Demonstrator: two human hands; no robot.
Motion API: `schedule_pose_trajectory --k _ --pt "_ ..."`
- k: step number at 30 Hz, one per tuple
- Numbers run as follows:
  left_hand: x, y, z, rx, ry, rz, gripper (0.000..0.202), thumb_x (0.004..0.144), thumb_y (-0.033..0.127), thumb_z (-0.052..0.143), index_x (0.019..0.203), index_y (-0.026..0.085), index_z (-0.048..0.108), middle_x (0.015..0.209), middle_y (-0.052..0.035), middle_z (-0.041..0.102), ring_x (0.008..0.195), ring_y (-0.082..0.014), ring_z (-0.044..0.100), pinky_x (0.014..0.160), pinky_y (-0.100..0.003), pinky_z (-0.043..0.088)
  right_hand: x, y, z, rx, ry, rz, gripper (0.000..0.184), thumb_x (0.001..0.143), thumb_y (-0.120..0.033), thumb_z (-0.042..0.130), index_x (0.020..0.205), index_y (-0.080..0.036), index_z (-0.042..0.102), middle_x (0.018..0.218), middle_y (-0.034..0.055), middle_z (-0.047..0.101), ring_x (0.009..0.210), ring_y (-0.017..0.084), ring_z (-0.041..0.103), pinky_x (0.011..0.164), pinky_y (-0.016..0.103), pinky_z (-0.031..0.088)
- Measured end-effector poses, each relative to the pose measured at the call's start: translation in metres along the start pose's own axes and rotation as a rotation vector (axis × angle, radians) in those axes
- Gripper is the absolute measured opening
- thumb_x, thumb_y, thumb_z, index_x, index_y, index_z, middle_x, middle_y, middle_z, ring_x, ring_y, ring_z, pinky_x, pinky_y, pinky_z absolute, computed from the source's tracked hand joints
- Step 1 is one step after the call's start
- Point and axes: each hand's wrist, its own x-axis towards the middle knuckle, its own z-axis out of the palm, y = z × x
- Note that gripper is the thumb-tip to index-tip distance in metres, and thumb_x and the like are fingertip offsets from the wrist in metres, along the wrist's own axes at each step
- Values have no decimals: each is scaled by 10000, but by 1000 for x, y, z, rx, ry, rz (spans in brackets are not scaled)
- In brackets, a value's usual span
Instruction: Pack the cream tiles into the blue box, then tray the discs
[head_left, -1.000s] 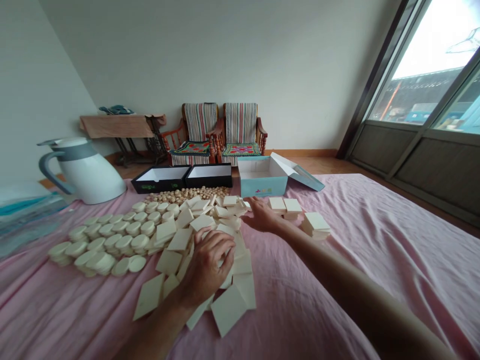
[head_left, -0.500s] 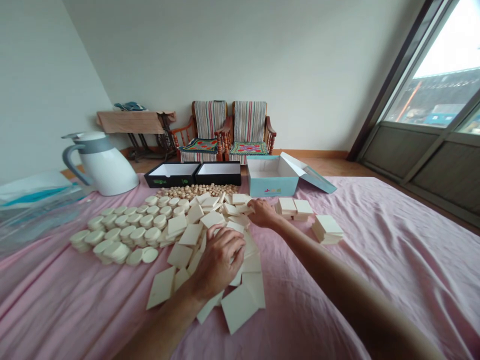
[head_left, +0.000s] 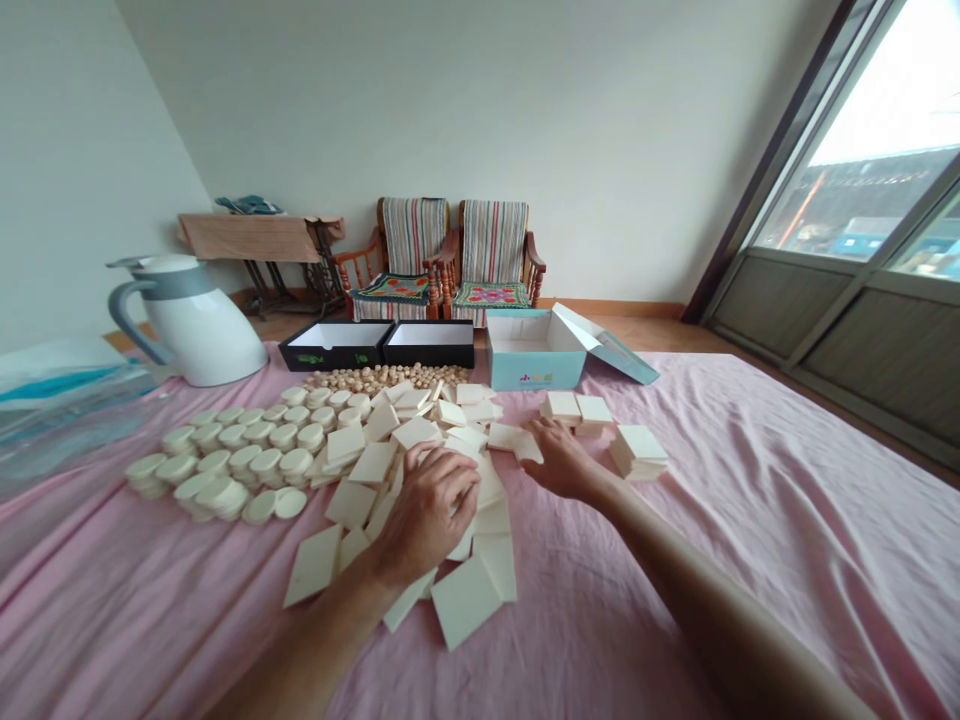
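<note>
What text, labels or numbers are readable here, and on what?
Nothing reads clearly.
Blue box: small coloured print on the front, too blurred to read.
Black boxes: green marks on the front, too small to read.
Square tiles: no print visible.

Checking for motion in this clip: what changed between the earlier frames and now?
The right hand drew back from the far side of the square tiles toward the person, fingertips on a loose tile that seems to come with it. The left hand stayed on the tiles; discs, stacks and jug stayed put.
</note>
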Motion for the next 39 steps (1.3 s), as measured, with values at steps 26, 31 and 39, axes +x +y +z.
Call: schedule_pose_trajectory --k 26,31,39 --pt "0 0 0 8 -2 11 143 832 136 520 797 212 637 855 -14 680 878 -172 606 988 -445 301 -26 24 -43 -390 -256 103 420 663 -117 572 1083 -126 562 1158 169 571 1079 308 508 837 411 373" --pt "-1 -1 -1 -4 -13 1 143 834 134 519 798 213 633 867 -10 680 889 -173 605 988 -451 290 -28 26 -43 -468 -218 154 490 680 -68 547 1170 -91 524 1131 196 593 1048 326 528 798 422 377" --pt "1 1 -2 -4 -24 6 148 837 138 512 797 212 634 859 -14 678 870 -173 605 981 -450 288 -14 -12 -49 -357 -146 92 215 769 -89 482 942 -134 601 979 156 651 908 266 599 756 365 402"
